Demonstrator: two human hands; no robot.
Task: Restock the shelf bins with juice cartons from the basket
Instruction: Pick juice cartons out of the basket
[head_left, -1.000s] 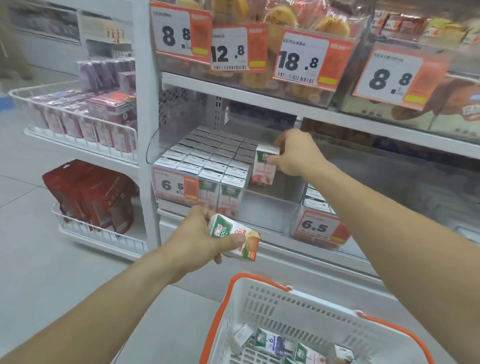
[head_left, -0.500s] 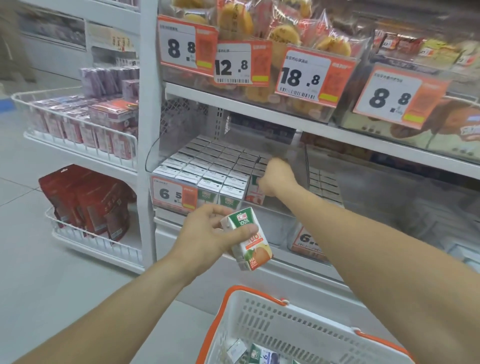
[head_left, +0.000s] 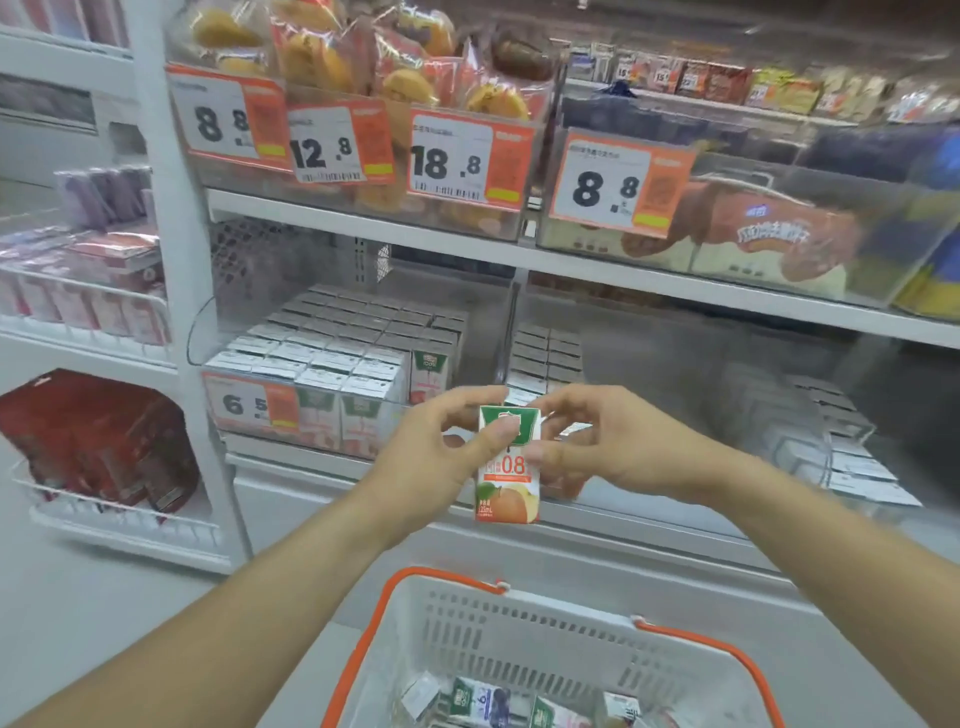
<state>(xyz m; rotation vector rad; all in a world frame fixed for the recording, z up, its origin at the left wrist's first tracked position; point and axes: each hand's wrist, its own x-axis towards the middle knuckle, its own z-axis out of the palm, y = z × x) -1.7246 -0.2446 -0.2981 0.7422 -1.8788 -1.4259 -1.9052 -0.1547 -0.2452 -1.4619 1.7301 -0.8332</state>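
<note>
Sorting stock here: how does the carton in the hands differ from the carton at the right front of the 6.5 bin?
The held carton is upright in the air, gripped by the left hand and right hand; the bin carton stands in its row behind clear plastic. Both have green tops.

the juice carton (head_left: 509, 462) has a green top, white middle with orange numerals, and an orange fruit picture below. the basket (head_left: 545, 623) is white with slotted walls and an orange rim. price tags (head_left: 343, 143) are white with black digits and orange panels.
</note>
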